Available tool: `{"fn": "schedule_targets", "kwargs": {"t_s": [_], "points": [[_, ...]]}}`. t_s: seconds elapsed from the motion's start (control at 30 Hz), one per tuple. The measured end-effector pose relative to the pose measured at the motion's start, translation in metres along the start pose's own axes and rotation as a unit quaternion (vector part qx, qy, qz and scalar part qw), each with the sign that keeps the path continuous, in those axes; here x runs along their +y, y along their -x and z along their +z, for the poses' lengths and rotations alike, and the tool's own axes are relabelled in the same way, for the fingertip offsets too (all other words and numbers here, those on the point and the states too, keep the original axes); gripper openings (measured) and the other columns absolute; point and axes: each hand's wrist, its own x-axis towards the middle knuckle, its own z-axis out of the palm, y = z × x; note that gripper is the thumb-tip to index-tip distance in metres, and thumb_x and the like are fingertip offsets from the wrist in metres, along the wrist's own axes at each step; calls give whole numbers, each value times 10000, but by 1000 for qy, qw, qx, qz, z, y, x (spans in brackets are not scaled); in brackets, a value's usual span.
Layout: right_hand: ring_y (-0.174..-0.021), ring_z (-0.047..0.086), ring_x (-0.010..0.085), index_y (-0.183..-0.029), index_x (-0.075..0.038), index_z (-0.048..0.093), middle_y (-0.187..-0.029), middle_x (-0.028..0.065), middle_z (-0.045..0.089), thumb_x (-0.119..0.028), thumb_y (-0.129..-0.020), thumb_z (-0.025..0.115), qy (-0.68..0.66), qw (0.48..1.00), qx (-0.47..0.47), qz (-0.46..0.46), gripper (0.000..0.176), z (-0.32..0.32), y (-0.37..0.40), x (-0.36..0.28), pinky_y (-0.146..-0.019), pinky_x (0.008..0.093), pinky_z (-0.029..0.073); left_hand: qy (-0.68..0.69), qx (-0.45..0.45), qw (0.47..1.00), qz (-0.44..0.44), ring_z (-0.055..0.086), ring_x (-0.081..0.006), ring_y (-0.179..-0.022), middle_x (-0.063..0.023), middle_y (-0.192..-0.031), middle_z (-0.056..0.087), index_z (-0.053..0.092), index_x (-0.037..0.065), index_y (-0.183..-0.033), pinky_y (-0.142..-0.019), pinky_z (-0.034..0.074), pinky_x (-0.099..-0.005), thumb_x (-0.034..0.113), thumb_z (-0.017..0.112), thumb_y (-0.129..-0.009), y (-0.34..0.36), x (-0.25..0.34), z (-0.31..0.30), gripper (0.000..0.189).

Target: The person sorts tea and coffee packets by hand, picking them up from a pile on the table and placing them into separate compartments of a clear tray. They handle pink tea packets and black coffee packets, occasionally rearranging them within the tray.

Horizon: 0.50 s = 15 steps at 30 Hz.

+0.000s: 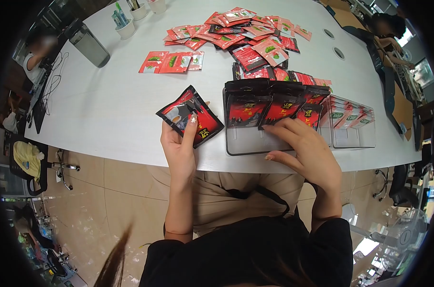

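Observation:
A black and red sachet (190, 116) is pinched in my left hand (180, 143), held above the white table left of a clear box. My right hand (307, 149) is over the front of that clear box (248, 147), its fingers apart and the fingertips at the lower edge of the standing sachets. Rows of black and red sachets (248, 111) stand upright in the box's back part. Against its right side, a second clear box (365, 139) holds pink and white sachets (353, 117). Whether my right fingertips grip a sachet is hard to see.
Behind the boxes lies a loose pile of pink and black sachets (245, 36). More pink sachets (174, 62) lie to the left. A grey bottle (89, 44) and white cups of pens (125, 29) are at the back left. People sit beyond both table sides.

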Motion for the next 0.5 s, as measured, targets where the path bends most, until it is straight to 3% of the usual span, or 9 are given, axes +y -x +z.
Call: {"fn": "schedule_targets", "kwargs": {"t_s": [0.2,0.3,0.5], "points": [[-909,552,312,-1120,-27,596,-982,117,579,-335,-807,658,-10,1000,-1,0,444,1,-1,3,-782,386,435,-12,18,1000,16,573,-162,-1040,-135,-1126,607,479,-39,-1191,-936,437,-305,-22,592,-886,1,-1,2,325],[-865,571,289,-1020,-14,626,-882,96,593,-374,-814,670,-34,999,40,4,417,3,0,2,-753,382,450,-50,45,997,41,569,-135,-989,-100,-1081,607,495,-34,-1171,-907,437,-286,-31,631,-860,3,-4,1,339],[-796,585,289,-980,-25,632,-886,96,629,-211,-775,729,-71,990,119,-24,292,11,7,0,-697,371,465,-22,119,987,106,578,-129,-966,-73,-1091,599,489,3,-1216,-882,457,-294,-2,600,-885,7,-6,-2,350]]}}
